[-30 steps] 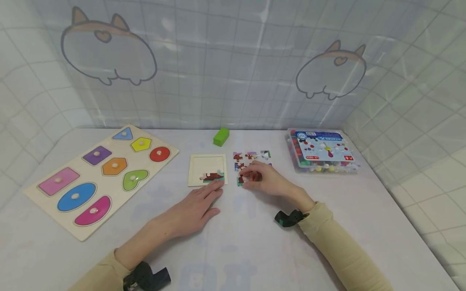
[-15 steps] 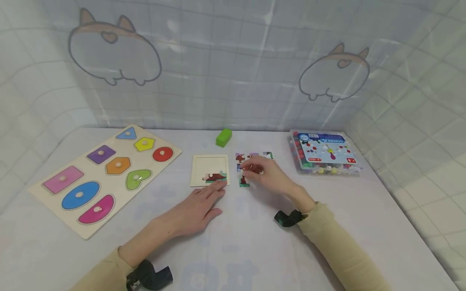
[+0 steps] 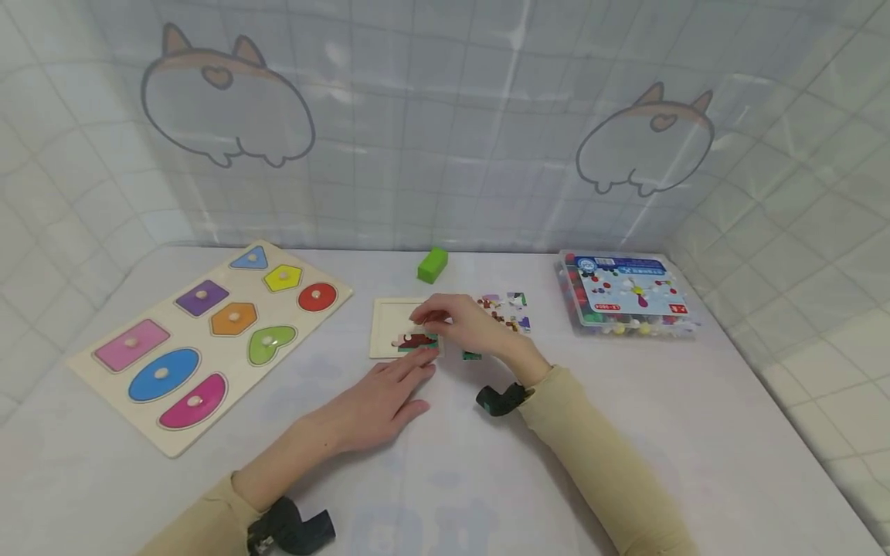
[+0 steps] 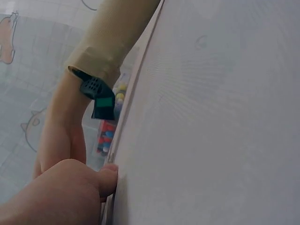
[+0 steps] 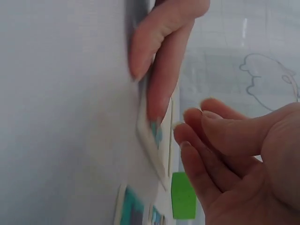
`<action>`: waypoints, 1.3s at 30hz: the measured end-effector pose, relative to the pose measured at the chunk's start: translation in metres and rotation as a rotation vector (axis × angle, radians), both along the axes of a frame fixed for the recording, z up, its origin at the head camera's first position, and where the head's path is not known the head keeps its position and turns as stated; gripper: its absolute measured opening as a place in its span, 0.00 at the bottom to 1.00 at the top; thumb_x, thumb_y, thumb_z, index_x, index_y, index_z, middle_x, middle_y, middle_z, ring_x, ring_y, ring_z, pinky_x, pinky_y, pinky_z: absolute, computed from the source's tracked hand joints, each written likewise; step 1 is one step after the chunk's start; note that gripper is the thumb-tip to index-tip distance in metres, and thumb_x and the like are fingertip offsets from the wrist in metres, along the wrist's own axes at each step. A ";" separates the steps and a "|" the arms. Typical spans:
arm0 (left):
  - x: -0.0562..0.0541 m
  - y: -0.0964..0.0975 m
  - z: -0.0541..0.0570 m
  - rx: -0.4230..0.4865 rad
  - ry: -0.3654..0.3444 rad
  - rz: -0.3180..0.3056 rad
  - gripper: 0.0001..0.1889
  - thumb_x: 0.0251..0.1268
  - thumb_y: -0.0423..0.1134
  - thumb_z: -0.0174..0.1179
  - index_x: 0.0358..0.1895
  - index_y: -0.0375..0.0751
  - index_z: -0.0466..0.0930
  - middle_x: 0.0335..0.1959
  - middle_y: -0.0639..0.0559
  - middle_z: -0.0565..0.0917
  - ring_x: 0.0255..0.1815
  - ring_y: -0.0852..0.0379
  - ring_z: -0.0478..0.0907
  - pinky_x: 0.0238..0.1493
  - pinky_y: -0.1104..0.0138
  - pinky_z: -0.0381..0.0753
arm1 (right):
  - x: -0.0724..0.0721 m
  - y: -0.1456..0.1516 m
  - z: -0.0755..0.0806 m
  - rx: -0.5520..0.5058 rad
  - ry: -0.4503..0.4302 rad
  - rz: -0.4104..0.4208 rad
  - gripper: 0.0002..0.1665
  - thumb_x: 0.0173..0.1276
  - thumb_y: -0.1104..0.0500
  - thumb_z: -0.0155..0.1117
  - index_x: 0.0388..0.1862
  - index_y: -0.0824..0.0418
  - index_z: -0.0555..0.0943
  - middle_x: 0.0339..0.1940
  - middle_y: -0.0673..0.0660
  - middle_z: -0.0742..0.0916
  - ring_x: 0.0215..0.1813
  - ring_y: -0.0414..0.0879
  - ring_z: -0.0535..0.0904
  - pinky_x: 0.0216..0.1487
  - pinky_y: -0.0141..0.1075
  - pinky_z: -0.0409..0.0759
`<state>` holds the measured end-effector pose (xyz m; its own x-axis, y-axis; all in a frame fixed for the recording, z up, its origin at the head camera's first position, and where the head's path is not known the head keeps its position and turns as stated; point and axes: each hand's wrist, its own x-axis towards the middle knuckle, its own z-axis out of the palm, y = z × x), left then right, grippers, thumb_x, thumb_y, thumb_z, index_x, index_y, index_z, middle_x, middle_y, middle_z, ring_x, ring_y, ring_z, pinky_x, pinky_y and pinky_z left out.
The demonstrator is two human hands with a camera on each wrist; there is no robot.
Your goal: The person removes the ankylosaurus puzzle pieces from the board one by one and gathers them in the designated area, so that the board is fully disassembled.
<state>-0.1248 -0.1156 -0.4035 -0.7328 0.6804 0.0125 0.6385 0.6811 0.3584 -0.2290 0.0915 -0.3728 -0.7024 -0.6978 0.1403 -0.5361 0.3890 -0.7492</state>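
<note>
A small square wooden puzzle tray (image 3: pixel 378 328) lies mid-table, with joined jigsaw pieces (image 3: pixel 417 340) showing brown and green along its lower right. My left hand (image 3: pixel 368 405) lies flat, fingers straight, fingertips on the tray's front right corner; in the right wrist view its fingertip presses at a green patch (image 5: pixel 156 133). Over the tray's right side hovers my right hand (image 3: pixel 466 320), thumb and fingertips drawn together in a pinch on a puzzle piece that the fingers almost wholly hide. Loose puzzle pieces (image 3: pixel 516 309) lie right of the tray, partly covered by the right hand.
A wooden shape board (image 3: pixel 229 351) with knobbed coloured shapes lies at the left. Behind the tray sits a green block (image 3: pixel 433 265). At the back right stands a clear plastic box (image 3: pixel 629 297) of coloured parts. A patterned curtain (image 3: pixel 445 131) hangs behind the table.
My right hand has moved left from the loose pieces to above the tray. The left hand stays at the tray's front edge. The head view has shifted slightly.
</note>
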 end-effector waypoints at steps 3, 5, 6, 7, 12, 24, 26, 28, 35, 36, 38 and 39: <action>0.001 0.001 0.000 -0.002 -0.003 -0.006 0.32 0.78 0.52 0.50 0.77 0.40 0.60 0.82 0.51 0.51 0.82 0.51 0.49 0.76 0.47 0.60 | -0.003 -0.009 -0.001 0.038 -0.042 0.009 0.14 0.72 0.68 0.60 0.55 0.66 0.83 0.51 0.57 0.87 0.52 0.46 0.81 0.58 0.32 0.78; 0.002 0.001 -0.001 -0.005 -0.004 -0.005 0.32 0.78 0.53 0.49 0.77 0.40 0.59 0.82 0.51 0.51 0.82 0.51 0.49 0.76 0.47 0.60 | -0.005 -0.013 -0.003 0.061 -0.073 0.012 0.14 0.73 0.67 0.59 0.56 0.65 0.83 0.51 0.57 0.87 0.51 0.45 0.81 0.57 0.31 0.78; 0.003 0.002 -0.001 -0.006 -0.001 -0.008 0.32 0.78 0.53 0.49 0.77 0.40 0.59 0.82 0.51 0.51 0.82 0.51 0.49 0.76 0.47 0.60 | -0.005 -0.014 -0.004 0.072 -0.091 0.014 0.15 0.74 0.67 0.58 0.56 0.65 0.82 0.52 0.57 0.87 0.51 0.45 0.81 0.56 0.30 0.78; 0.003 0.002 -0.002 -0.004 0.004 -0.011 0.32 0.78 0.52 0.49 0.77 0.39 0.59 0.82 0.50 0.51 0.82 0.51 0.49 0.76 0.47 0.60 | -0.005 -0.014 -0.005 0.084 -0.104 0.012 0.15 0.74 0.67 0.58 0.57 0.64 0.82 0.52 0.57 0.86 0.50 0.45 0.80 0.55 0.29 0.78; 0.003 0.003 -0.003 -0.006 0.026 -0.018 0.32 0.79 0.52 0.48 0.78 0.39 0.58 0.83 0.50 0.50 0.82 0.51 0.48 0.76 0.47 0.60 | -0.005 -0.013 -0.008 0.101 -0.130 0.027 0.16 0.76 0.67 0.55 0.59 0.63 0.82 0.52 0.56 0.85 0.47 0.43 0.79 0.50 0.29 0.77; 0.001 0.002 -0.002 -0.018 0.040 -0.018 0.32 0.79 0.52 0.47 0.77 0.38 0.58 0.83 0.49 0.50 0.82 0.50 0.48 0.76 0.47 0.61 | -0.007 -0.016 -0.013 0.106 -0.096 0.068 0.15 0.77 0.68 0.53 0.54 0.61 0.84 0.49 0.55 0.82 0.46 0.43 0.76 0.48 0.29 0.77; 0.001 0.001 -0.001 -0.017 0.036 -0.016 0.32 0.79 0.52 0.47 0.77 0.38 0.59 0.82 0.49 0.51 0.82 0.50 0.49 0.76 0.47 0.61 | -0.007 -0.017 -0.013 0.111 -0.093 0.063 0.15 0.77 0.68 0.52 0.53 0.61 0.84 0.49 0.55 0.81 0.46 0.43 0.76 0.49 0.29 0.77; 0.001 0.001 -0.001 -0.014 0.033 -0.014 0.32 0.79 0.52 0.47 0.77 0.38 0.59 0.82 0.49 0.51 0.82 0.50 0.49 0.76 0.47 0.60 | -0.007 -0.018 -0.013 0.120 -0.086 0.061 0.14 0.77 0.68 0.52 0.53 0.61 0.83 0.50 0.55 0.81 0.46 0.43 0.76 0.49 0.29 0.77; 0.001 0.000 -0.001 -0.007 0.033 -0.010 0.32 0.79 0.52 0.48 0.77 0.38 0.59 0.82 0.49 0.51 0.82 0.50 0.49 0.76 0.47 0.60 | -0.006 -0.021 -0.013 0.137 -0.079 0.055 0.13 0.77 0.68 0.52 0.52 0.61 0.83 0.49 0.54 0.80 0.45 0.43 0.74 0.47 0.28 0.76; 0.001 0.000 -0.001 -0.007 0.034 -0.009 0.32 0.79 0.51 0.48 0.77 0.38 0.59 0.82 0.49 0.51 0.82 0.50 0.49 0.76 0.47 0.60 | -0.006 -0.021 -0.013 0.137 -0.080 0.055 0.13 0.77 0.68 0.52 0.52 0.61 0.83 0.49 0.55 0.80 0.45 0.43 0.74 0.47 0.28 0.76; 0.001 0.000 -0.001 -0.006 0.037 -0.009 0.32 0.79 0.51 0.48 0.77 0.38 0.59 0.82 0.49 0.51 0.82 0.50 0.49 0.76 0.47 0.59 | -0.006 -0.021 -0.013 0.136 -0.085 0.055 0.13 0.77 0.69 0.52 0.51 0.61 0.83 0.49 0.55 0.80 0.45 0.43 0.74 0.47 0.29 0.76; 0.001 0.000 -0.001 -0.007 0.038 -0.009 0.32 0.79 0.51 0.48 0.77 0.38 0.59 0.82 0.49 0.51 0.82 0.50 0.49 0.76 0.47 0.59 | -0.006 -0.021 -0.013 0.135 -0.086 0.056 0.14 0.77 0.69 0.52 0.51 0.61 0.83 0.49 0.55 0.80 0.46 0.43 0.74 0.48 0.29 0.76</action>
<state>-0.1240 -0.1157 -0.4048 -0.7258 0.6870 0.0353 0.6576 0.6778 0.3289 -0.2354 0.0709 -0.3863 -0.6673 -0.7446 -0.0161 -0.4959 0.4603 -0.7363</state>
